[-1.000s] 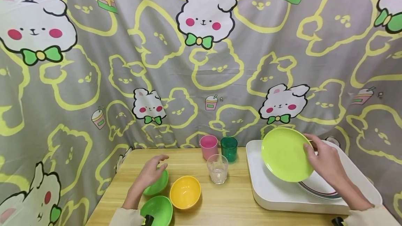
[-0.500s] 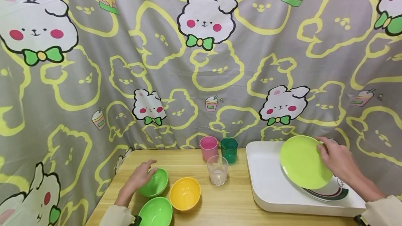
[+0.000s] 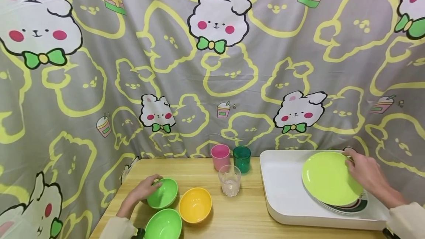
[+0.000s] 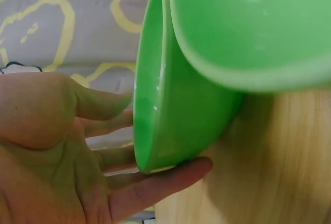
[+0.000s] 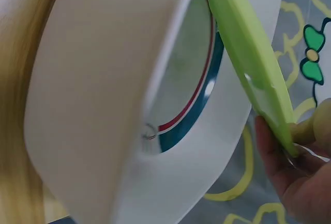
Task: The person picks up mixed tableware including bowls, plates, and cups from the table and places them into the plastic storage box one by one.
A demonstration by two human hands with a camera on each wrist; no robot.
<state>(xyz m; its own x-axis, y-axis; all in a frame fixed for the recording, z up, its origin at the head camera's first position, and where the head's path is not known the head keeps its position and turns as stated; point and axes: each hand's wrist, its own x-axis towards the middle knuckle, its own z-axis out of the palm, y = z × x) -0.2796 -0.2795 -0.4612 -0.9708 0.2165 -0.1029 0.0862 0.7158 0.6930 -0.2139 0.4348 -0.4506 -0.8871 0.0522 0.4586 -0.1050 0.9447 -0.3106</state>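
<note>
My right hand (image 3: pixel 370 172) pinches the right rim of a lime-green plate (image 3: pixel 330 178), tilted above patterned plates (image 3: pixel 360 205) in a white tray (image 3: pixel 282 191). In the right wrist view, thumb and fingers hold the lime-green plate (image 5: pixel 253 58) by its edge, over a white plate with a red and teal band (image 5: pixel 189 125). On the left, my left hand (image 3: pixel 144 189) is at the outer edge of the far green bowl (image 3: pixel 164 193). The left wrist view shows its fingers, fairly straight, reaching under that bowl (image 4: pixel 191 115), thumb by the rim.
A second green bowl (image 3: pixel 164 226) and a yellow bowl (image 3: pixel 196 205) stand close by. Pink (image 3: pixel 220 158), teal (image 3: pixel 242 159) and clear (image 3: pixel 230 182) cups are grouped left of the tray. A patterned curtain (image 3: pixel 212 73) hangs behind the wooden table (image 3: pixel 242 213).
My right hand has brought the lime-green plate right and down over the patterned plates. The left hand has moved left and down to the far green bowl's outer edge.
</note>
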